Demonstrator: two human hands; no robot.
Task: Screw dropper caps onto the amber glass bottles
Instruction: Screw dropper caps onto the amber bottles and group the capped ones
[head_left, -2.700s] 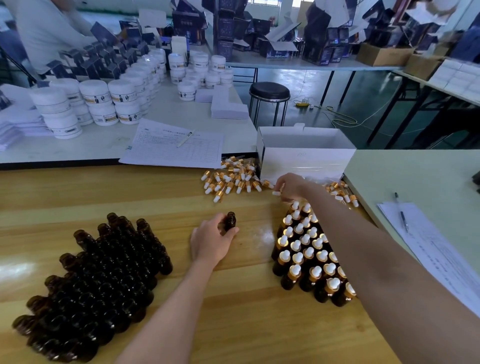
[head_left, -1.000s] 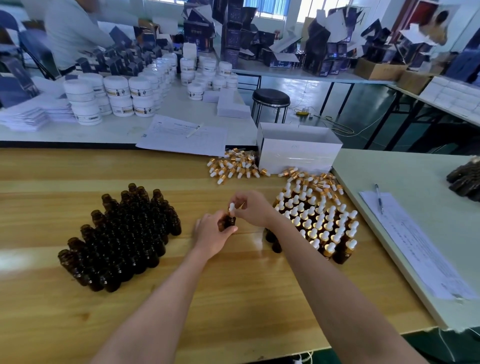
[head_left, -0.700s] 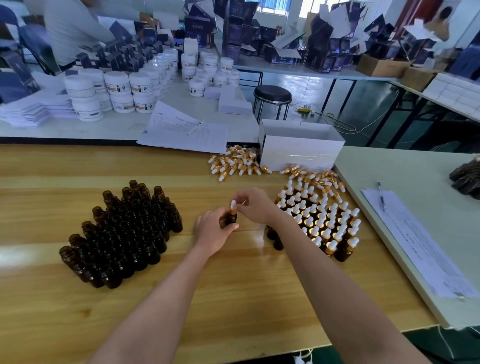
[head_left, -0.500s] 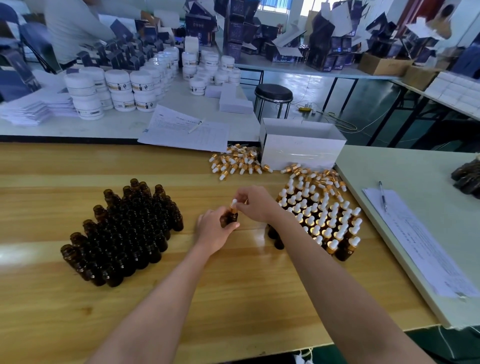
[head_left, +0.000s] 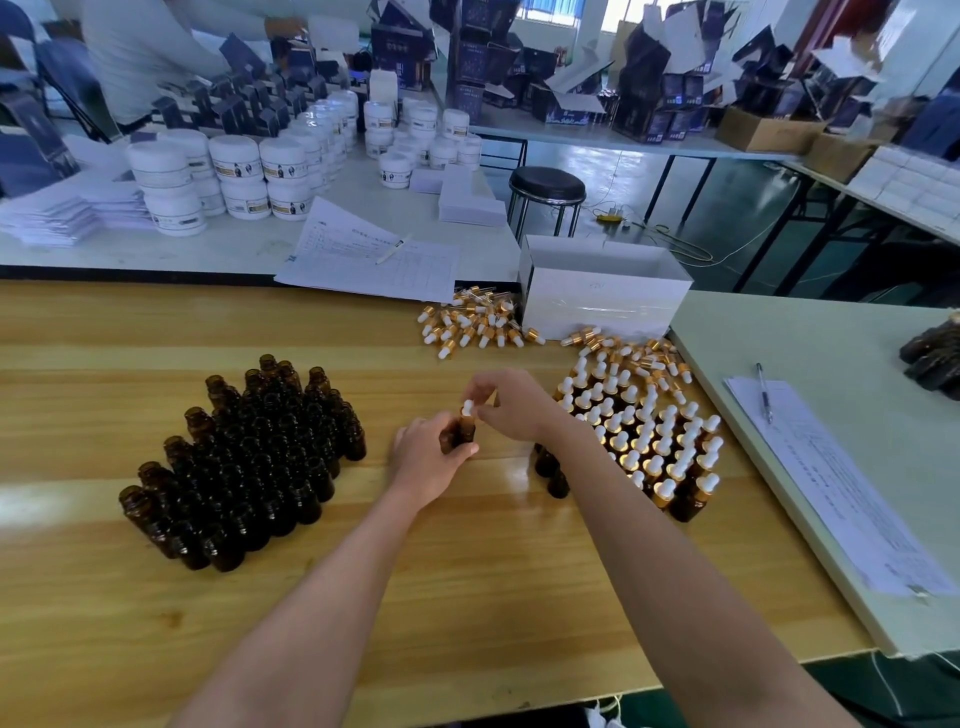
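Note:
My left hand (head_left: 426, 460) grips a small amber glass bottle (head_left: 464, 434) upright at the middle of the wooden table (head_left: 467, 597). A dropper cap (head_left: 468, 408) with a white bulb and gold collar sits on the bottle's neck, pinched by my right hand (head_left: 511, 402). Several uncapped amber bottles (head_left: 249, 462) stand in a block to the left. Several capped bottles (head_left: 644, 431) stand in a block to the right, partly hidden by my right forearm. Loose dropper caps (head_left: 470, 325) lie in a pile at the table's far edge.
A white open box (head_left: 602, 293) stands behind the capped bottles. A pale green table (head_left: 831, 364) on the right holds a paper sheet (head_left: 841, 488) and a pen (head_left: 763, 384). White jars (head_left: 244, 176) and printed sheets (head_left: 369, 260) lie on the far table. A person (head_left: 150, 52) works at the far left.
My right hand brought a dropper cap from beside the capped bottles to the bottle in my left hand. Over the last second, both hands have stayed at the bottle.

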